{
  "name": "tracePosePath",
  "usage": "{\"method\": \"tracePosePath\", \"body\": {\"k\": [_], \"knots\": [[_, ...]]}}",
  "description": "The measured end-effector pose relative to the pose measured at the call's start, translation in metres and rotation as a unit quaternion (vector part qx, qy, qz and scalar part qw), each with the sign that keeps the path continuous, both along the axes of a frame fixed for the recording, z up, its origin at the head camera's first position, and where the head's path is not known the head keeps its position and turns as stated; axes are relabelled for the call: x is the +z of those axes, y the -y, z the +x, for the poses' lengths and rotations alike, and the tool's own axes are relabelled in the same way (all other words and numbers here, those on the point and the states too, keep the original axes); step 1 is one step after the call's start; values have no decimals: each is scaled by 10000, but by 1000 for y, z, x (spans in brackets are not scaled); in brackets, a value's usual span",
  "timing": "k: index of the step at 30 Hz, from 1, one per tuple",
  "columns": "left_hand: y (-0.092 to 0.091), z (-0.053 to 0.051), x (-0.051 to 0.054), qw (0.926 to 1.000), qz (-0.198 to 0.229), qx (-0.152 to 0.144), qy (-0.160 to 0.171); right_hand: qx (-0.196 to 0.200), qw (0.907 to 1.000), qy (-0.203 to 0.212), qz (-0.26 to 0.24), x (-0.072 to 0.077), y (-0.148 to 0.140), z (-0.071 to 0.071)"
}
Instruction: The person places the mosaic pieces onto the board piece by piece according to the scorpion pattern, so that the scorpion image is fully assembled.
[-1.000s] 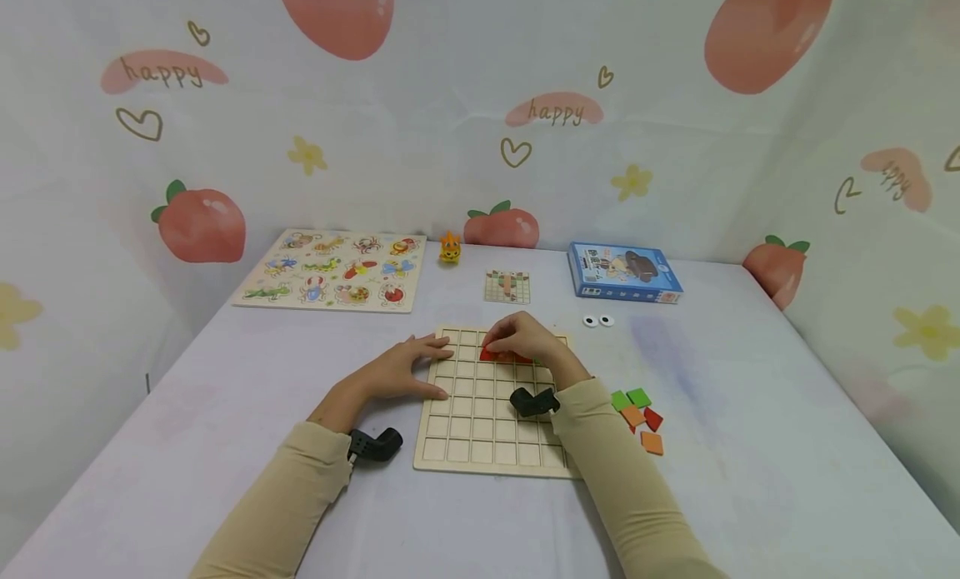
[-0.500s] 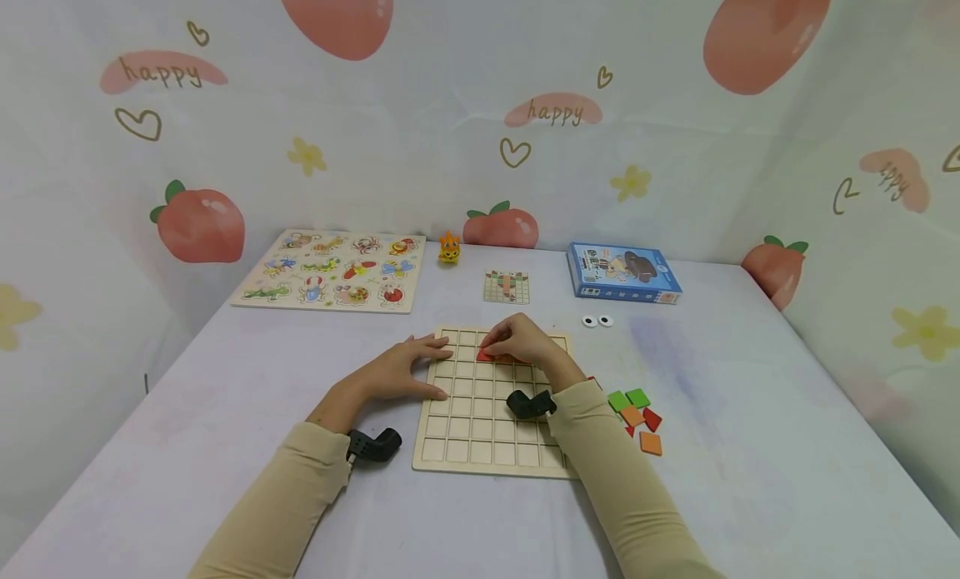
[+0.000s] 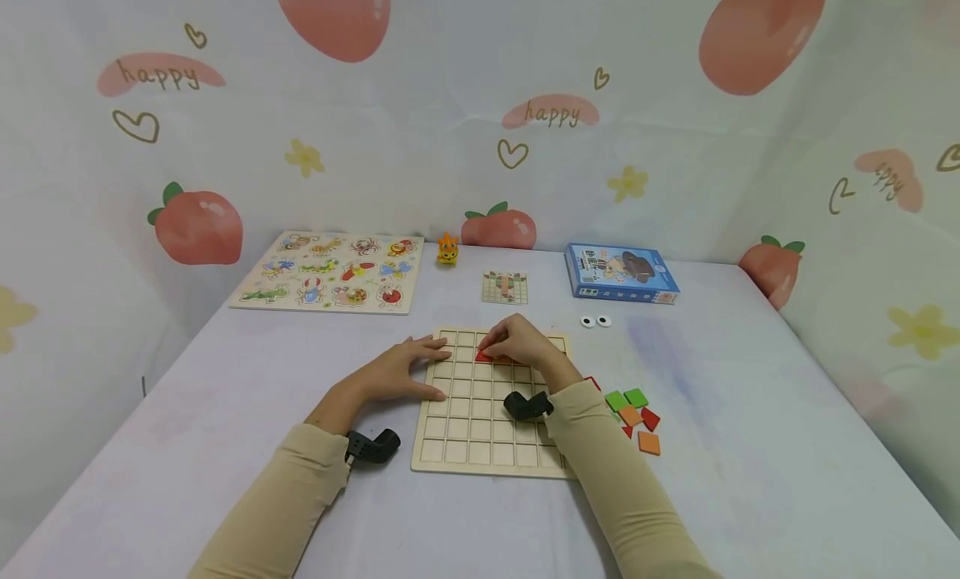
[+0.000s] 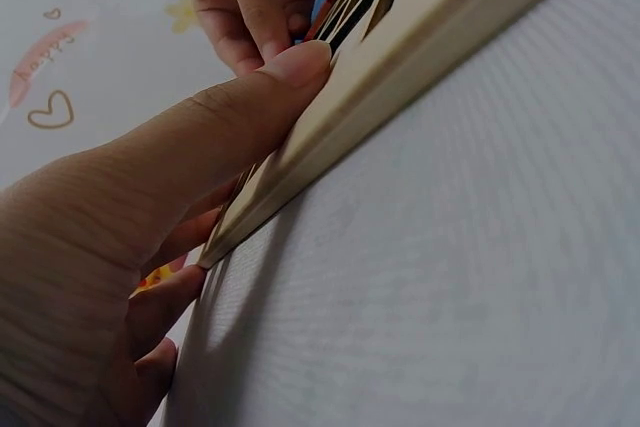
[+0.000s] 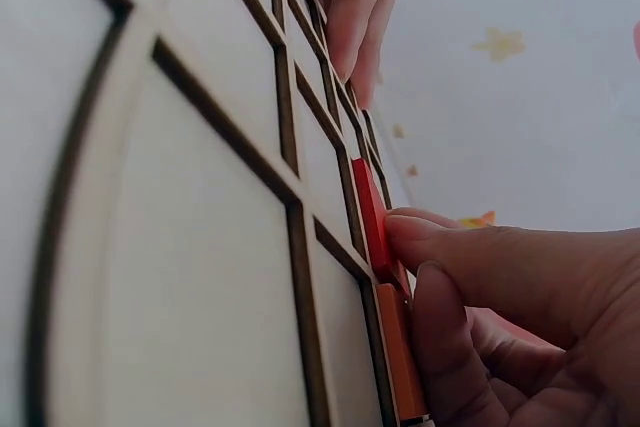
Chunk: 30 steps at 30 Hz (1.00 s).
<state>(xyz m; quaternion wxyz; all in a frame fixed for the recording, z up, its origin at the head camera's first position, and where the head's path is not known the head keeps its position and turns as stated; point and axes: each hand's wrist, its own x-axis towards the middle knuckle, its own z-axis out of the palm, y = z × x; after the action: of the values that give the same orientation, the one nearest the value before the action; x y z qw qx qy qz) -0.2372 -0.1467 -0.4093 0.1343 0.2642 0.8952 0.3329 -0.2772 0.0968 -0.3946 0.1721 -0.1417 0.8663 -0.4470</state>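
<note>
A wooden grid board [image 3: 459, 429] lies flat in front of the person. Thumb and fingers of the right hand [image 3: 519, 341] pinch a red piece [image 3: 482, 356] at a cell in the board's upper part. In the right wrist view that red piece [image 5: 370, 217] stands partly raised at the grid, beside an orange piece [image 5: 400, 352] near the curled fingers of the right hand [image 5: 530, 317]. Spread along the board's left edge, the left hand [image 3: 393, 372] rests with its thumb and fingers on the rim. The left wrist view shows the left thumb on the board's rim [image 4: 400, 67].
Loose green, orange and red pieces [image 3: 648, 443] lie right of the board. Behind it are a small pattern card [image 3: 505, 287], two eye discs [image 3: 596, 321], a blue box [image 3: 622, 273], an orange figurine [image 3: 447, 250] and an insect puzzle [image 3: 330, 272].
The right hand has shifted slightly left with the red piece at the board. The left hand keeps its place on the board's edge.
</note>
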Motion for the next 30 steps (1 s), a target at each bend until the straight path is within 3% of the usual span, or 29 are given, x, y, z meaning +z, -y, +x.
{"method": "tracePosePath", "body": {"k": [9, 18, 25, 30], "knots": [[0, 0, 0, 10000, 27, -28, -14, -68, 9996, 205, -172, 3, -5, 0], [1, -2, -2, 10000, 36, -63, -43, 279, 9994, 190, 12, 15, -16, 3], [2, -2, -1, 9999, 33, -111, -39, 259, 9990, 352, 0, 24, -35, 8], [2, -1, -1, 9999, 6, -128, -85, 363, 9977, 500, -283, 30, -52, 14]]}}
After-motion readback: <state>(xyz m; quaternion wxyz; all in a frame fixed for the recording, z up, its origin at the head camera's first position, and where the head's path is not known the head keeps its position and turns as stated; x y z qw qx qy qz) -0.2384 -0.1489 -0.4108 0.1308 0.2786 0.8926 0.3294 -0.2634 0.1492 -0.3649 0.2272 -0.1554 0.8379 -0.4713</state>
